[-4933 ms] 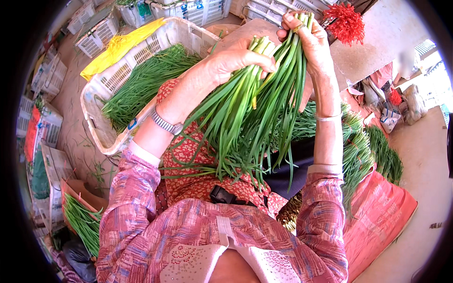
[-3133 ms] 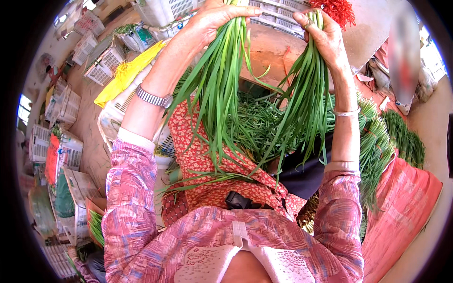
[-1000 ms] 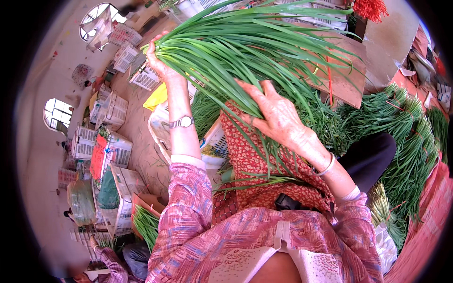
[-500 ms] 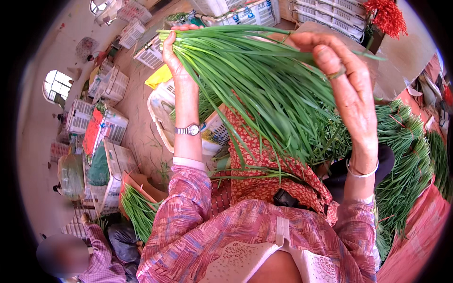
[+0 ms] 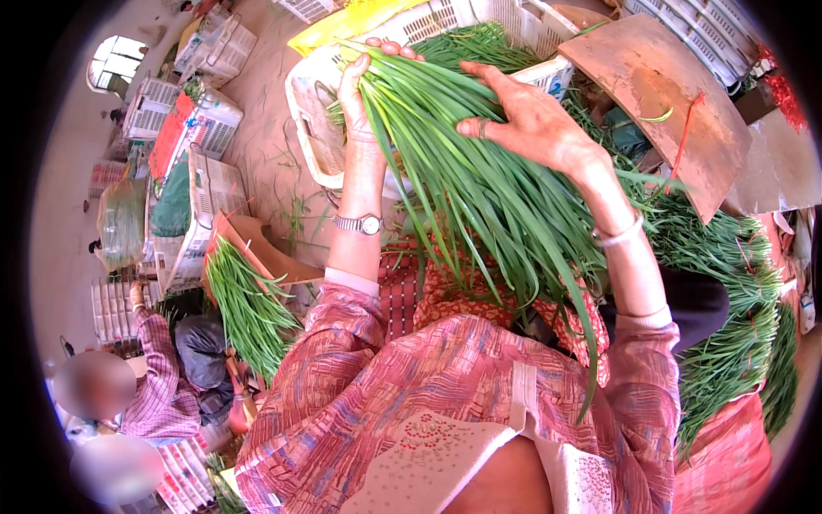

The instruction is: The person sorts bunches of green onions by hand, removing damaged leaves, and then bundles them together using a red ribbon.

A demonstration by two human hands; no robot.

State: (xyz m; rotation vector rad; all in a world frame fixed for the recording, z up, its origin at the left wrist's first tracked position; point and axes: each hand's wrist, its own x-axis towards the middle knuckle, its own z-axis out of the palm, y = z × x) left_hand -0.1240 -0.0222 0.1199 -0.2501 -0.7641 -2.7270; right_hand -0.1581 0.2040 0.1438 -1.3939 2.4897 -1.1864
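A thick bunch of long green garlic chives (image 5: 479,184) hangs across the front of me, its pale ends at the upper left and the leaf tips drooping toward my lap. My left hand (image 5: 353,94) is closed round the bunch near the pale ends, the fingers partly behind the stems. On the upper side of the leaves, about midway, lies my right hand (image 5: 539,124) with thumb and forefinger stretched apart; its other fingers are mostly hidden. A white plastic crate (image 5: 310,141) with more chives (image 5: 479,44) in it stands just beyond the bunch.
Several tied bundles of chives (image 5: 728,257) lie at my right by a red sack (image 5: 728,463). A brown board (image 5: 655,94) leans at the upper right. White crates (image 5: 218,193) stand at the left. Two people (image 5: 163,403) sit at the lower left beside a chive pile (image 5: 248,308).
My right hand has moved left from the leaf tips to the middle of the bunch. The bunch hangs more steeply, and the view has shifted, showing more of the crate and the board.
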